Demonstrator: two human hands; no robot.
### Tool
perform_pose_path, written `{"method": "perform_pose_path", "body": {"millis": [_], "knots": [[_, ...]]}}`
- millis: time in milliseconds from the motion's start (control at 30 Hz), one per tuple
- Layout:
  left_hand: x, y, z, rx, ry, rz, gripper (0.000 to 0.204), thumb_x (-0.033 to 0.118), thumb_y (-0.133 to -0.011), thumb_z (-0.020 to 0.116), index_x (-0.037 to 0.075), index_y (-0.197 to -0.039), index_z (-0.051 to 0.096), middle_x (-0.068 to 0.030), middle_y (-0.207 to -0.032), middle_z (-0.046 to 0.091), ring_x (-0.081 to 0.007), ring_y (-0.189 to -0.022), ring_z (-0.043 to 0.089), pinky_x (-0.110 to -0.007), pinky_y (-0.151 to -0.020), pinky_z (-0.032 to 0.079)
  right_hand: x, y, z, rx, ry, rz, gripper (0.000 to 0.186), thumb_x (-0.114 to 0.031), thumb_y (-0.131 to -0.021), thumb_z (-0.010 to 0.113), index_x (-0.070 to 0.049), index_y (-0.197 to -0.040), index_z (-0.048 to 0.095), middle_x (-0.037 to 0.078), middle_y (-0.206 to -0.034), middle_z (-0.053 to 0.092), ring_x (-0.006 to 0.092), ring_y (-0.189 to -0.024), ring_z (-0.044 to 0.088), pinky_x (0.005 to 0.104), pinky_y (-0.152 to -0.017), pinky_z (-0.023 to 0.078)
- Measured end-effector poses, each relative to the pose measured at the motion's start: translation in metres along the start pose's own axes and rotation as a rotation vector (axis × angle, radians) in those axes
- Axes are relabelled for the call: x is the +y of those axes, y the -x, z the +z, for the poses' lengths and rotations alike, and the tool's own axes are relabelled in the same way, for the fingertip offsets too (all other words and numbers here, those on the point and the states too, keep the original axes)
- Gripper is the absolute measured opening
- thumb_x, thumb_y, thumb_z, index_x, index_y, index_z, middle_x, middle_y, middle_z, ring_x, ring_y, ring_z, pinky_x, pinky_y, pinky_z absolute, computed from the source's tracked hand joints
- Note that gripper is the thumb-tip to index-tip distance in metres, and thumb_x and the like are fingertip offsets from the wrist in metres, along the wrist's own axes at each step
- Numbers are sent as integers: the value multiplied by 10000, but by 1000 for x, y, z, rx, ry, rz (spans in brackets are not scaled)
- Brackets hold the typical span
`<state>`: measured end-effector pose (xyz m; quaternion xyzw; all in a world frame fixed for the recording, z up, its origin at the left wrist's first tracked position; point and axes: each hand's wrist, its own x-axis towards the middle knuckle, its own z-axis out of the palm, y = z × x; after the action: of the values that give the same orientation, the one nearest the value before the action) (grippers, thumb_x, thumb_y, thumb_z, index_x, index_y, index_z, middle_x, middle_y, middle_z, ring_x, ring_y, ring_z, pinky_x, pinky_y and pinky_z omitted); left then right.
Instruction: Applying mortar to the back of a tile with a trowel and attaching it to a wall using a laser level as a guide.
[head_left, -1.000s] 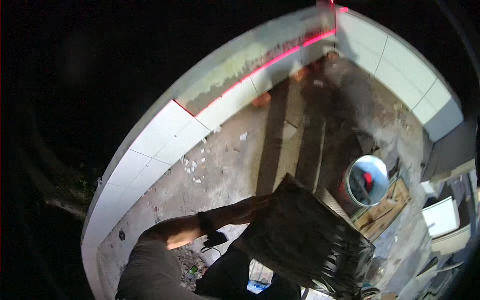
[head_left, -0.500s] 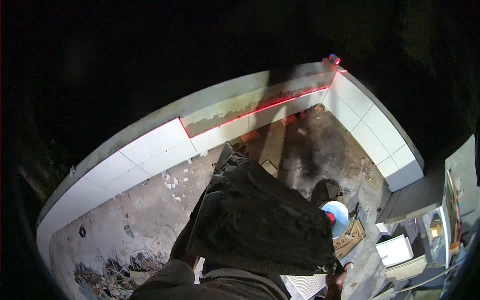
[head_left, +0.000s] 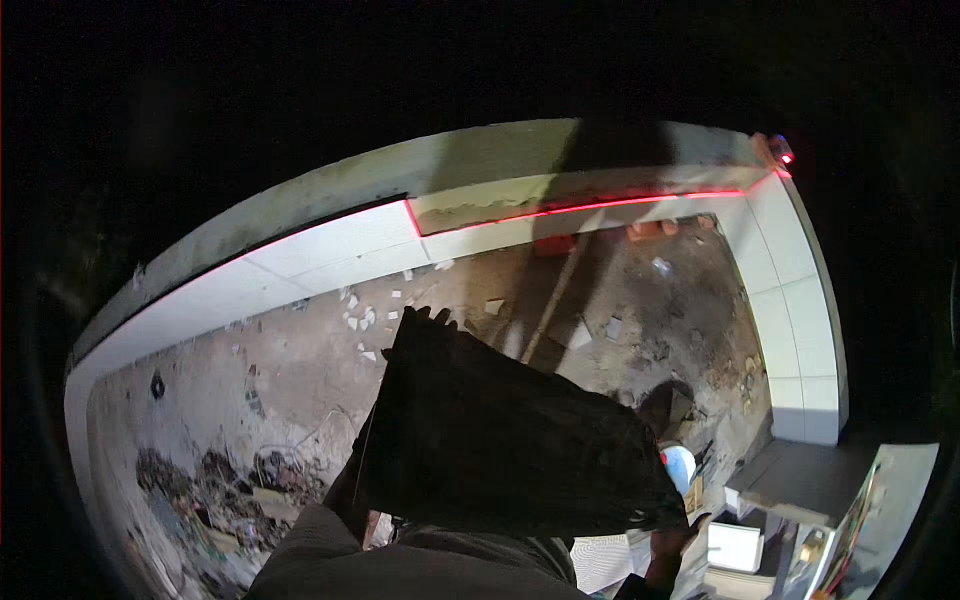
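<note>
A large rectangular tile lies across both my hands, its upper face under a dark, lumpy, mortar-like coat that is nearly black in shadow. My left hand reaches beneath it from the left side, and only fingertips show at the far left corner, curled over the edge. At the near right corner my right hand supports the tile, thumb outward and other fingers partly hidden beneath. Ahead runs a low wall faced with white tiles, its upper band bare beside a red laser line.
A laser level glows red on the wall's far right corner. A bucket stands by the tile's right edge. Rubble and broken tile chips litter the floor. A dark-topped cabinet-like structure stands at right.
My view has turned left, so the wall corner and laser level sit farther right. The held tile has swung slightly lower and darkened, and left fingertips now show at its far edge.
</note>
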<state>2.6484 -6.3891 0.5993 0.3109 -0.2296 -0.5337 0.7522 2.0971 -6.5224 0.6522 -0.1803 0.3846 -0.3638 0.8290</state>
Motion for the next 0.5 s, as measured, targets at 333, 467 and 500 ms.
{"method": "perform_pose_path", "body": {"millis": [333, 467, 500], "knots": [[13, -28, -79, 240, 40, 314, 576, 384, -940, 488, 48, -1380, 327, -112, -1304, 478, -219, -1211, 441, -402, -1044, 336, -39, -228, 131, -286, 148, 3, 790, -666, -866, 366, -27, -1329, 411, 150, -1378, 429, 314, -1269, 395, 443, -1086, 272], [-18, -52, -128, 384, 26, 445, 579, 393, -939, 487, 49, -1377, 330, -112, -1301, 479, -221, -1208, 442, -404, -1043, 336, -29, -337, 171, -265, 675, -187, 669, -558, -935, 348, -9, -1311, 420, 102, -1340, 468, 271, -1233, 433, 421, -1072, 300], [-32, -59, -140, 421, 23, 476, 579, 395, -939, 487, 50, -1377, 330, -111, -1300, 480, -221, -1208, 442, -405, -1043, 336, -35, -385, 151, -284, 686, -155, 669, -558, -935, 348, -9, -1311, 420, 102, -1340, 468, 271, -1233, 433, 421, -1072, 300]]}}
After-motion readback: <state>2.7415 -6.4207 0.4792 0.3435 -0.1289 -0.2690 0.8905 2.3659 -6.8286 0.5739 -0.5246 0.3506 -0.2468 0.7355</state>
